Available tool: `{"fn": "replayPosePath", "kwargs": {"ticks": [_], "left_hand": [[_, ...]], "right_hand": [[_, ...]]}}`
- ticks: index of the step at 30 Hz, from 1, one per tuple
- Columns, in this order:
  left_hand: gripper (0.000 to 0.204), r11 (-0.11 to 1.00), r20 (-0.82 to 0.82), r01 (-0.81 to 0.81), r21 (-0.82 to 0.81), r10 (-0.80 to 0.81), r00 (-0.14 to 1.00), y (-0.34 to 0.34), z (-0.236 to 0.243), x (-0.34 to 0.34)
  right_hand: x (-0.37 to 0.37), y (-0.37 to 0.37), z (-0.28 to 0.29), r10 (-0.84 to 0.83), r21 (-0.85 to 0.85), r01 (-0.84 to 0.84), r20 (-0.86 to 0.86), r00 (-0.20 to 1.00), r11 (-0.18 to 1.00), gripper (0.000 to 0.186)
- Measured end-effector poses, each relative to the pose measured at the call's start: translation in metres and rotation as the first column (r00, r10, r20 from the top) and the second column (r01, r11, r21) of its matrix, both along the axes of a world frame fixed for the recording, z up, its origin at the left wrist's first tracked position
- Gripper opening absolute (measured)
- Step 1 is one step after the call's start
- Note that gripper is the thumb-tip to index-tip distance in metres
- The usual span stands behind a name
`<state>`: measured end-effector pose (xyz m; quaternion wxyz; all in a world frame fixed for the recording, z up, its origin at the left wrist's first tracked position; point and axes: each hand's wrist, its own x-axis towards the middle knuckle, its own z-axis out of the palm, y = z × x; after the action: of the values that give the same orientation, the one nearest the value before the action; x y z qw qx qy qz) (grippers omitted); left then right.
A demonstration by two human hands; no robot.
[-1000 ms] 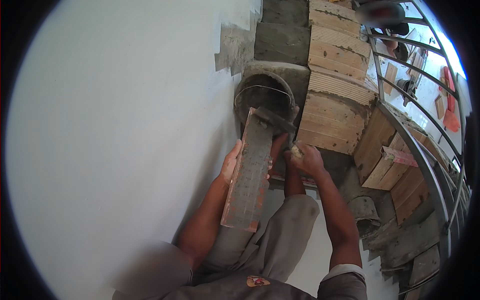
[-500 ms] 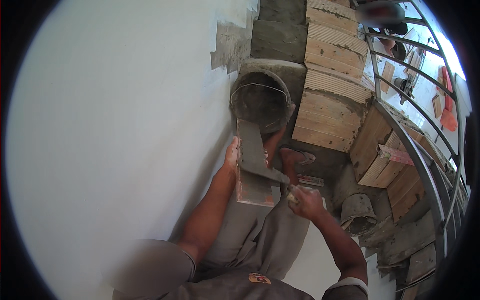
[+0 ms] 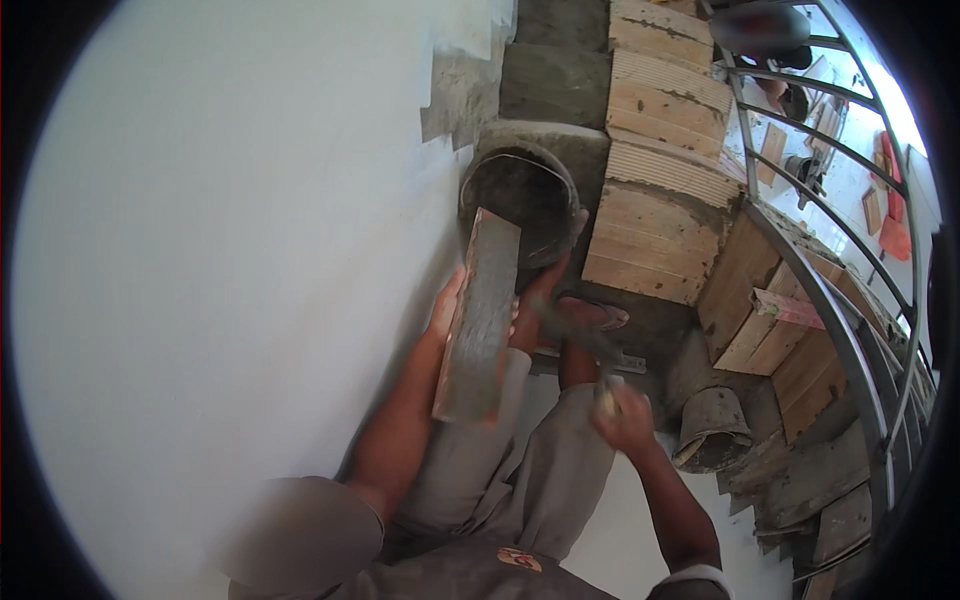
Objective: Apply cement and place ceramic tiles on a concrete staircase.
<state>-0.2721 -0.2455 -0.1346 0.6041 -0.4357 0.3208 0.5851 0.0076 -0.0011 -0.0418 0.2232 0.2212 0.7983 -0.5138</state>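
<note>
My left hand (image 3: pixel 448 303) grips a long narrow tile (image 3: pixel 478 325) from below and at its sides, its upper face coated with grey mortar. The tile is tilted, its far end over the near rim of a dark bucket (image 3: pixel 568 178) with a wire handle. To the right, my right hand (image 3: pixel 622 417) is closed round the handle of a trowel (image 3: pixel 578 335). Motion blurs the trowel's blade, which is apart from the tile. The bucket's contents are dark and hard to make out.
Wood-look tiled stairs (image 3: pixel 655 235) rise on the right beside a metal railing (image 3: pixel 835 300). A white wall (image 3: pixel 250 250) stands close on the left. A mortar-caked bucket (image 3: pixel 713 425) lies at lower right. Beyond the railing, another person (image 3: pixel 770 90) is partly visible.
The trowel has come off the tile and moved right with my right hand. My left hand has shifted slightly left, tilting the tile; its mortar now looks thinner and smoother.
</note>
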Motion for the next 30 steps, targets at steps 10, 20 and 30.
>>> {"fn": "replayPosePath", "kwargs": {"ticks": [10,20,30], "left_hand": [[0.078,0.998,-0.089,-0.051,0.037,0.054,0.995,-0.006,0.073,0.011],[0.060,0.981,-0.240,0.124,-0.147,-0.157,0.958,0.050,0.130,-0.004],[0.063,0.707,-0.428,0.698,-0.113,-0.668,0.609,0.157,0.246,-0.012]], "right_hand": [[-0.154,-0.060,-0.148,-0.112,-0.019,0.129,0.374,0.921,0.991,0.041],[-0.095,-0.056,0.042,-0.456,-0.083,0.489,0.252,0.854,0.868,0.041],[-0.037,0.056,0.171,-0.737,0.292,0.704,0.002,0.676,0.647,0.051]]}}
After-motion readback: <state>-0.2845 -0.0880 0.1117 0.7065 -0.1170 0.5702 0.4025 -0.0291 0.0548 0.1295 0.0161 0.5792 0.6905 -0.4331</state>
